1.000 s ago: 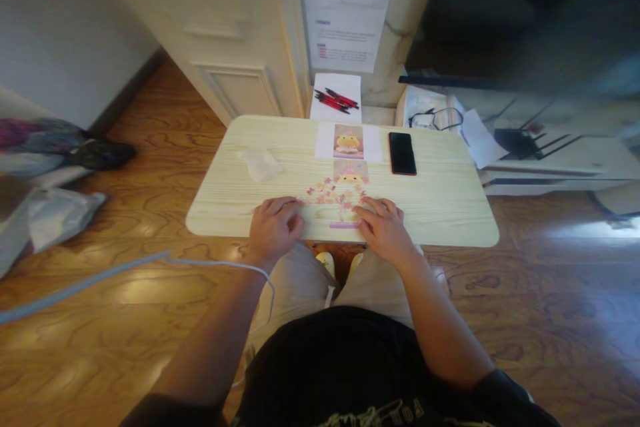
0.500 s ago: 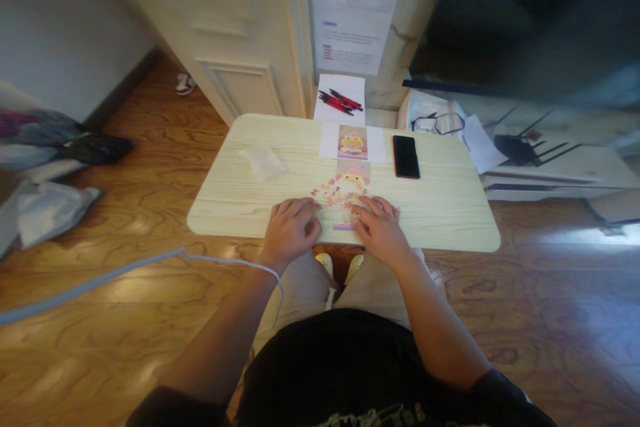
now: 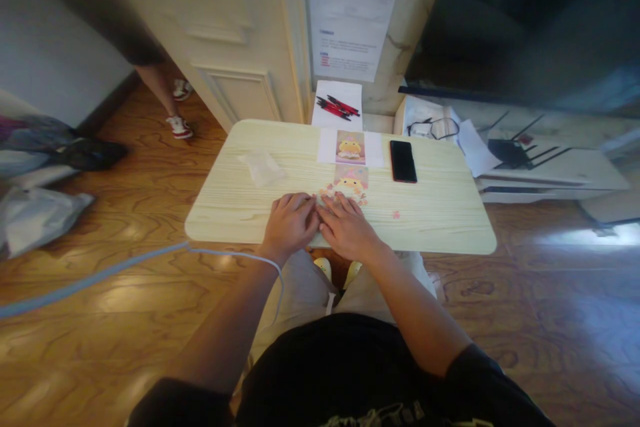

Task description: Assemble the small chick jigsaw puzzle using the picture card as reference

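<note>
My left hand [image 3: 291, 224] rests palm down near the table's front edge, its fingers bent and a little apart. My right hand [image 3: 346, 226] lies beside it, fingers stretched out over a heap of small puzzle pieces [image 3: 361, 200]. The two hands meet at thumbs and fingertips; what lies beneath them is hidden. Just beyond the fingers is a picture of a yellow cartoon figure [image 3: 351, 176], its lower part covered by pieces. Above it, a similar picture card [image 3: 351, 147] sits on white paper [image 3: 327, 146]. One loose pink piece [image 3: 396, 214] lies to the right.
A black phone [image 3: 403, 161] lies right on the pale table [image 3: 440, 214], a clear plastic bag [image 3: 263, 167] left. Red pens [image 3: 339, 108] lie on paper behind. A pale cable [image 3: 125, 267] runs to my left wrist. At far left stands a person's leg [image 3: 159, 90].
My right hand has moved left over the pieces, against my left hand. The heap is more gathered, and one loose piece now shows at right. A person's legs have come into view at far left.
</note>
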### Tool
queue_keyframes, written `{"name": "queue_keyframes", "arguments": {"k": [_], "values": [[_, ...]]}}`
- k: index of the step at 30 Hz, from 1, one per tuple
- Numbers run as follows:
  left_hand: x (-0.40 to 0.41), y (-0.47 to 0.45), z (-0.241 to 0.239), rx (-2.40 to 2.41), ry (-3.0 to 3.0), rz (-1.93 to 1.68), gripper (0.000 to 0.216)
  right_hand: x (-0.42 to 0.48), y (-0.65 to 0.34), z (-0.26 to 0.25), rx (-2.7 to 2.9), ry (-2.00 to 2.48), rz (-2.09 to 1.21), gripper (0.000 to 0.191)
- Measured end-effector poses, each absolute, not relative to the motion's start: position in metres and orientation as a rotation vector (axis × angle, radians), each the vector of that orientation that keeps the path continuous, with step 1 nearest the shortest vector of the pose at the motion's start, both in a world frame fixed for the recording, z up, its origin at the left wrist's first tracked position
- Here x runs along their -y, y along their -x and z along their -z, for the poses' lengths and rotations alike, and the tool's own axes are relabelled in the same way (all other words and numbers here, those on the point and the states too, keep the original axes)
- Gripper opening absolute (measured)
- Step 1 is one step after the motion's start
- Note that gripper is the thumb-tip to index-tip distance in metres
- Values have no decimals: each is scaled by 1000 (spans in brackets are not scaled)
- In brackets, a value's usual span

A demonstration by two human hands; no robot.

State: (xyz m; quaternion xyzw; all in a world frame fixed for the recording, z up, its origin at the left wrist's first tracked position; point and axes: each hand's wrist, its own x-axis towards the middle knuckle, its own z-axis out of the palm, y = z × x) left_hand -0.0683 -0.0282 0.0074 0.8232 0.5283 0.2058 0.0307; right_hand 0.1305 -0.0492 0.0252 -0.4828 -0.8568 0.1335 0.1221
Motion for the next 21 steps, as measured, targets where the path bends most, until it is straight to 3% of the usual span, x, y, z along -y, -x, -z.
{"name": "queue_keyframes", "arguments": {"k": [21], "values": [[26, 84, 8, -1720, -2415, -723, 39, 49, -122, -25, 2522, 1453, -490, 57]]}}
